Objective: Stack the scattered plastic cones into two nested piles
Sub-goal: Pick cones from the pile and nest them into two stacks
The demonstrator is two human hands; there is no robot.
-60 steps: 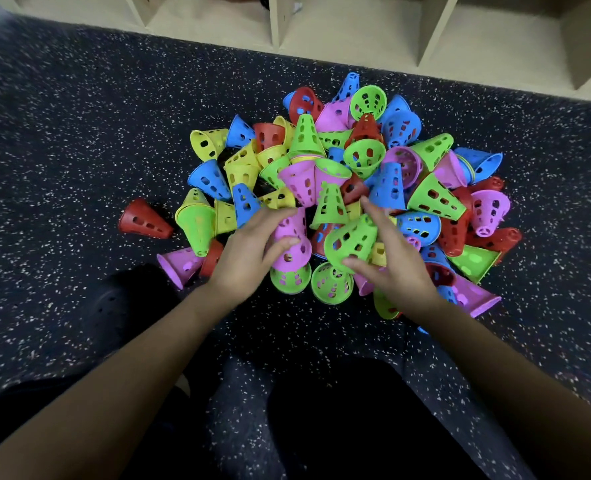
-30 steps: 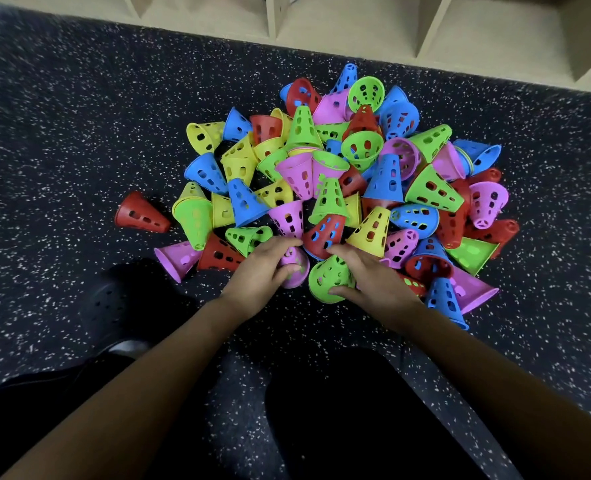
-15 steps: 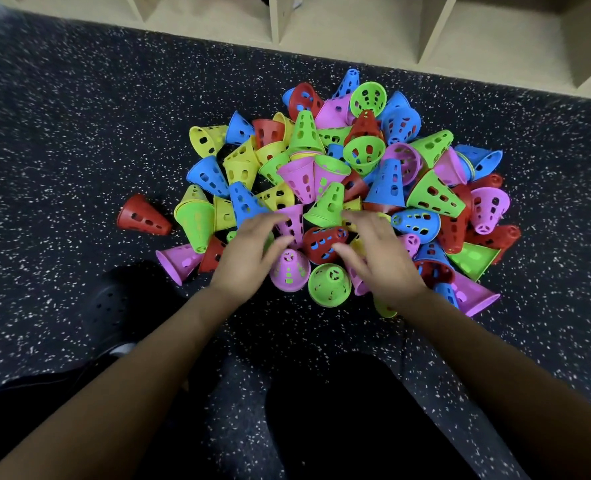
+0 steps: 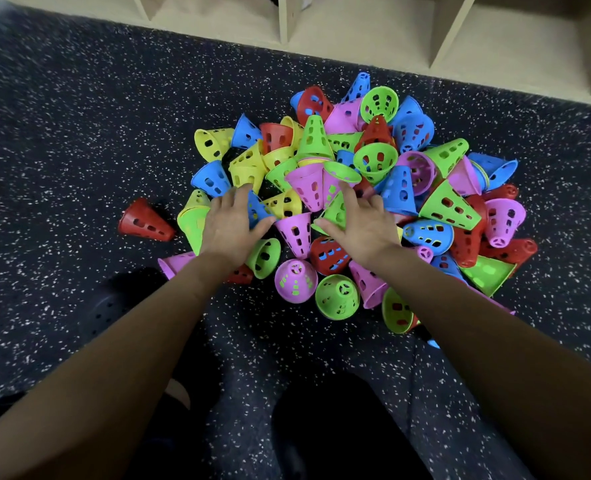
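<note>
A heap of several perforated plastic cones [image 4: 377, 161] in red, blue, green, yellow and purple lies jumbled on the dark speckled floor. My left hand [image 4: 230, 225] lies flat on the heap's left side, fingers spread over a blue cone [image 4: 256, 209]. My right hand [image 4: 359, 221] rests with straight fingers on a green cone [image 4: 333, 213] near the middle. At the near edge, a purple cone [image 4: 295, 280] sits over a green one, with a green cone [image 4: 337, 296] beside it. A single red cone [image 4: 143, 221] lies apart to the left.
A pale wooden shelf unit [image 4: 356, 26] with open compartments runs along the far side. The dark speckled floor [image 4: 79, 116] spreads left and right of the heap. My dark-clothed legs [image 4: 321, 427] are at the bottom of view.
Both hands have moved from the heap's near edge further up onto it, fingers spread. The purple and green cones at the near edge now lie free of my hands.
</note>
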